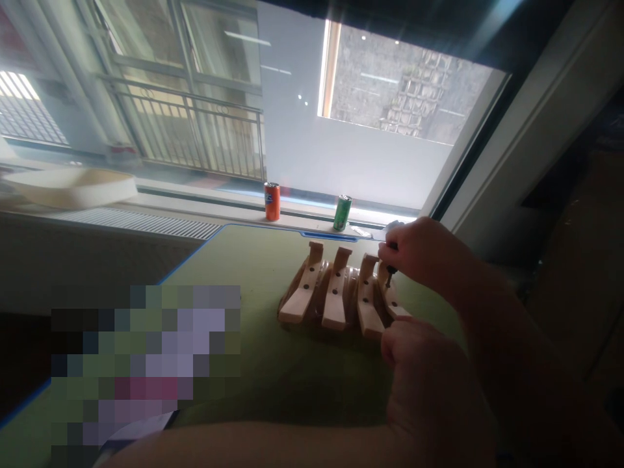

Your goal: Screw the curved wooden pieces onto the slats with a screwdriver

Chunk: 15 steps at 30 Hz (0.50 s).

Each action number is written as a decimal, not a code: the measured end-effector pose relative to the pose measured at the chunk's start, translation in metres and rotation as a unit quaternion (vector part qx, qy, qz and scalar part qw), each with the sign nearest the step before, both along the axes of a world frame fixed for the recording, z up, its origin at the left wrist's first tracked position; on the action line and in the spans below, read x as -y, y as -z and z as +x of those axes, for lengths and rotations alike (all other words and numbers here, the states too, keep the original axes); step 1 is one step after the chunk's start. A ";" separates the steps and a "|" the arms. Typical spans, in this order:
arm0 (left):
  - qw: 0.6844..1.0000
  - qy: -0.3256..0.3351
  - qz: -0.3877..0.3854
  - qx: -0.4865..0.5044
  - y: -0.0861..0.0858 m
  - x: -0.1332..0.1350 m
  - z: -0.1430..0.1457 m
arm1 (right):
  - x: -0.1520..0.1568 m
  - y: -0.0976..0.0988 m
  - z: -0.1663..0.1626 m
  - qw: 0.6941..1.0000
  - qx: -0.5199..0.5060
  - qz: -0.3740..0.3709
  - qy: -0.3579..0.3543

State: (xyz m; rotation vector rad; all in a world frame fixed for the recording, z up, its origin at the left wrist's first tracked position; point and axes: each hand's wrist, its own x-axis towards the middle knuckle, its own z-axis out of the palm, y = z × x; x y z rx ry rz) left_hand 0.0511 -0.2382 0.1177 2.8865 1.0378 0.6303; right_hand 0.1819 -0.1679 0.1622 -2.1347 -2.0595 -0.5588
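A wooden rack (336, 296) with several upward-curving hooks lies flat on the green table (244, 273). My right hand (419, 253) is closed round a small screwdriver (390, 273), whose dark tip points down at the rightmost hook. My left hand (424, 364) is curled at the rack's near right corner and touches the wood there. What its fingers grip is hidden from this angle.
An orange can (272, 201) and a green can (342, 213) stand on the window sill behind the table. A shallow white basin (73, 188) sits at the far left. A blurred patch (146, 370) covers the table's near left. A window frame rises at the right.
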 end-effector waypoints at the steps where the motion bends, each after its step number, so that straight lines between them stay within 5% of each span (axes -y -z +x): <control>1: 1.000 -0.004 -0.004 -0.017 0.000 0.000 0.001 | 0.000 0.001 0.000 1.000 -0.002 0.002 0.000; 15: 0.991 -0.002 -0.031 -0.130 0.001 -0.006 0.011 | -0.005 0.000 0.016 0.995 -0.093 -0.012 -0.024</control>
